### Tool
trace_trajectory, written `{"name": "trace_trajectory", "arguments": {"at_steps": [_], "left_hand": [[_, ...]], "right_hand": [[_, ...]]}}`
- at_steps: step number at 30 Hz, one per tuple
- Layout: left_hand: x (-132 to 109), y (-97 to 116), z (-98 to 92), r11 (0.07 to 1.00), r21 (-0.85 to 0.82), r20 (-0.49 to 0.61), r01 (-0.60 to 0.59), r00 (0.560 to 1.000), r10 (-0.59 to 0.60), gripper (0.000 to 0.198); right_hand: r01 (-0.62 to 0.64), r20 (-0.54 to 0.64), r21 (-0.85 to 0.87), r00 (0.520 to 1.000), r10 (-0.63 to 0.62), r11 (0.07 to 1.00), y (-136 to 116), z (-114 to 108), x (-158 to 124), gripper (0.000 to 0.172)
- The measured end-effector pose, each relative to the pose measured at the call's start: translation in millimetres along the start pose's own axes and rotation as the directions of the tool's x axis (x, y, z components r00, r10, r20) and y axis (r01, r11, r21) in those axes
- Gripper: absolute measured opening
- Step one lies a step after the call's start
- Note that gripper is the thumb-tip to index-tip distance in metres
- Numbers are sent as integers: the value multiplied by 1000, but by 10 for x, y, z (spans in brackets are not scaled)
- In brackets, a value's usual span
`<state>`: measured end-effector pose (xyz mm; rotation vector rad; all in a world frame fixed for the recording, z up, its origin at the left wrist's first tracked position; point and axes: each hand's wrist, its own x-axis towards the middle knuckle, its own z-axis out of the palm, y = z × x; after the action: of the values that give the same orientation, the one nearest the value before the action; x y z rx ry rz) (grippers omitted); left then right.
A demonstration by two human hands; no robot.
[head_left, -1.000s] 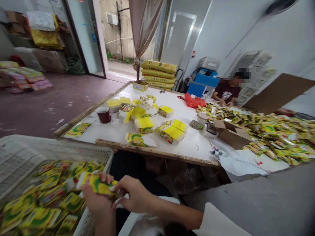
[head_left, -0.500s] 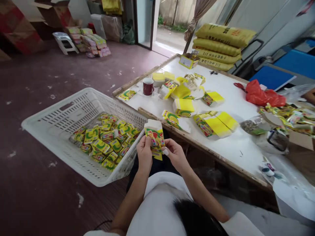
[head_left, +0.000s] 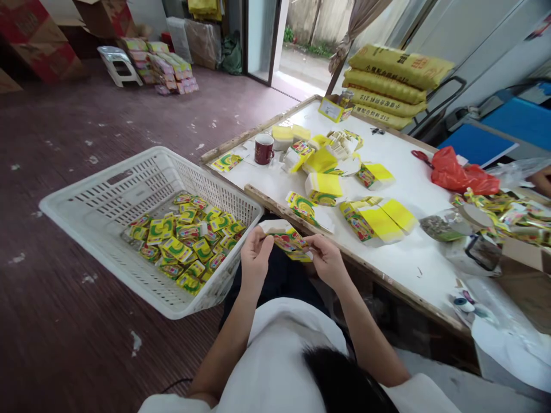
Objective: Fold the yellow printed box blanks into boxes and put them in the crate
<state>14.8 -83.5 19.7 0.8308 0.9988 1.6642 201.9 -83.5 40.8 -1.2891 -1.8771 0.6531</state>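
Note:
A small printed carton (head_left: 289,238) in yellow, green and red is held between my two hands above my lap. My left hand (head_left: 255,259) pinches its white-flapped left end, thumb on the near side. At the opposite end, the fingers of my right hand (head_left: 329,261) are closed on the printed edge. The carton lies tilted nearly sideways, and its underside is hidden. To my left is a white plastic basket (head_left: 90,221) with several small yellow-green boxes (head_left: 185,244) piled in it. Just beyond my hands, a flattened printed carton (head_left: 302,205) lies at the table edge.
The white table (head_left: 400,275) has a raised wooden edge. On it stand a dark red mug (head_left: 263,150), stacks of yellow cartons (head_left: 379,221) and a red plastic bag (head_left: 460,172). Yellow sacks (head_left: 387,83) are piled behind. Part of another person's arm shows at the right edge.
The carton has turned from upright to nearly sideways between my hands. My right hand has moved slightly right and up, and the hands are farther apart.

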Motion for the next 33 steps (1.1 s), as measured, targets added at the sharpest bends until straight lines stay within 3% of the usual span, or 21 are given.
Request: {"name": "trace_trajectory", "arguments": {"at_steps": [3,6,8,10,12,14,16,17,19,21,23,25,29,33], "left_hand": [[-8,166,-45,977,141,-30,-161,986,167,39],[-29,288,-97,909,337,176,-245,965,195,46],[-36,289,-108,846,471,351,-249,933,79,73],[-35,228,-96,795,568,478,-214,872,-107,95],[-28,146,-68,771,616,528,-162,811,-251,88],[-23,83,-33,754,640,512,-146,813,-277,70],[-30,55,0,733,657,478,-174,848,-228,63],[-38,49,15,720,665,471,-200,860,-197,65],[-63,41,40,696,667,491,-265,859,-144,70],[-90,24,56,676,651,533,-346,842,-83,75],[-105,-2,60,651,619,588,-440,809,-12,76],[-104,-24,53,618,587,639,-523,768,43,72],[-74,-18,26,551,596,680,-584,732,40,61],[-72,-11,11,582,639,639,-503,769,-37,62]], "right_hand": [[90,-41,-226,994,-102,970,48,-142,37,31],[203,38,-370,978,-204,907,12,-207,29,31],[307,133,-388,952,-277,869,-65,-189,-6,33],[406,210,-367,913,-351,837,-146,-142,-49,35],[441,177,-348,898,-404,828,-190,-88,-86,33],[349,-24,-327,926,-377,878,-179,-34,-106,26],[173,-269,-194,937,-222,966,-131,31,-109,45],[84,-329,-67,939,-102,994,-105,70,-104,55],[-90,-259,235,954,151,968,-72,158,-91,61],[-262,-32,493,948,318,830,-72,245,-75,57],[-378,157,641,916,368,668,-87,302,-59,55],[-408,218,703,903,369,582,-94,319,-44,56],[-380,149,647,914,379,662,-66,284,-56,60],[-282,73,498,956,284,820,-72,266,-152,64]]}}
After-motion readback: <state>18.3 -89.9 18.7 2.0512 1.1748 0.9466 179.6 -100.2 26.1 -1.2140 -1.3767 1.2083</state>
